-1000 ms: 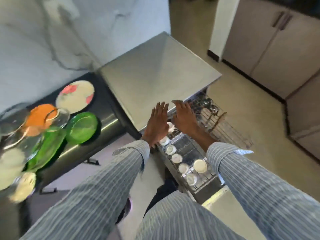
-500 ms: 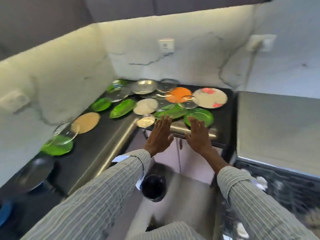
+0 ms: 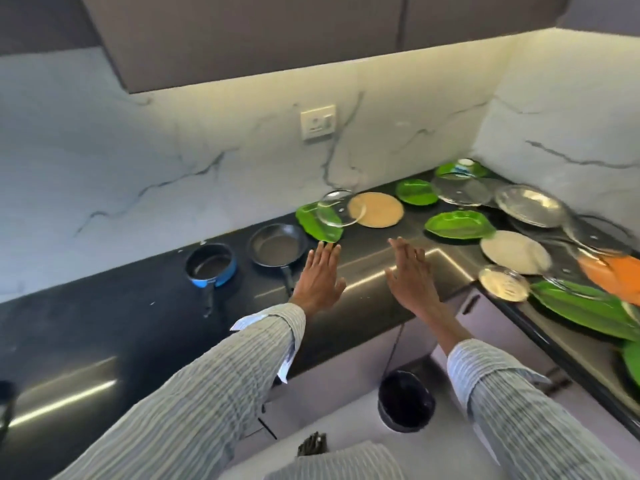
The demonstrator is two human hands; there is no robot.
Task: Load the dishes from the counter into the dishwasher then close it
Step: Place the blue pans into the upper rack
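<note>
Hovering flat and empty over the dark counter (image 3: 104,323), left hand (image 3: 320,277) and right hand (image 3: 412,275), fingers straight, with green leaf plate (image 3: 317,221) and tan plate (image 3: 377,209) lying just beyond.

I see both arms clothed in a long-sleeved shirt, pale grey-blue with fine white pinstripes running along the sleeves. The left sleeve (image 3: 214,372) ends in an unbuttoned cuff (image 3: 273,327) whose white lining flaps loose at the wrist. The right sleeve (image 3: 526,410) ends further up the forearm, its cuff turned back, I think, though blur softens it. Both the left hand (image 3: 320,278) and the right hand (image 3: 410,275) are bare, ungloved.
</note>
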